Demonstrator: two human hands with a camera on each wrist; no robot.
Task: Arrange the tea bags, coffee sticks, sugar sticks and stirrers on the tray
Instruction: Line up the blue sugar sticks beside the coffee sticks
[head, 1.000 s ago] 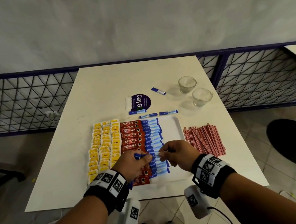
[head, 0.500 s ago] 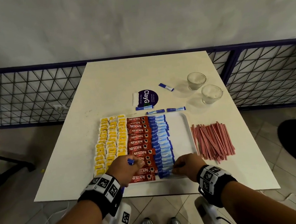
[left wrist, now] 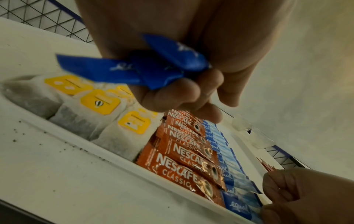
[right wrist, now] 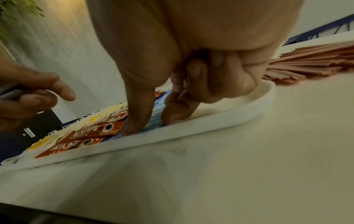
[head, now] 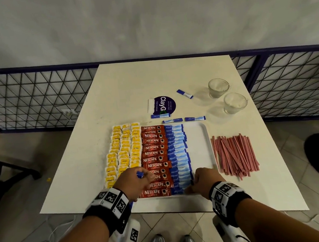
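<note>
A white tray (head: pixel 199 136) holds yellow-tagged tea bags (head: pixel 123 153) on the left, red Nescafe coffee sticks (head: pixel 155 153) in the middle and a column of blue sugar sticks (head: pixel 177 148). Its right part is bare. Red stirrers (head: pixel 235 154) lie in a pile on the table to the right of the tray. My left hand (head: pixel 148 177) hovers over the coffee sticks and grips a bunch of blue sugar sticks (left wrist: pixel 134 66). My right hand (right wrist: pixel 149 121) pinches the nearest sugar stick (left wrist: pixel 239 207) with thumb and forefinger, down on the tray at its near edge.
Two empty glass cups (head: pixel 218 87) (head: pixel 235 102) stand at the back right. A purple ClayG sign (head: pixel 164 104) and loose sugar sticks (head: pixel 195 118) lie behind the tray. The table's near edge is just below the tray. A mesh fence runs behind the table.
My right hand has moved from the middle of the sugar column to its near end and lowered a stick onto the tray. The left hand drifted slightly nearer, still holding its bunch.
</note>
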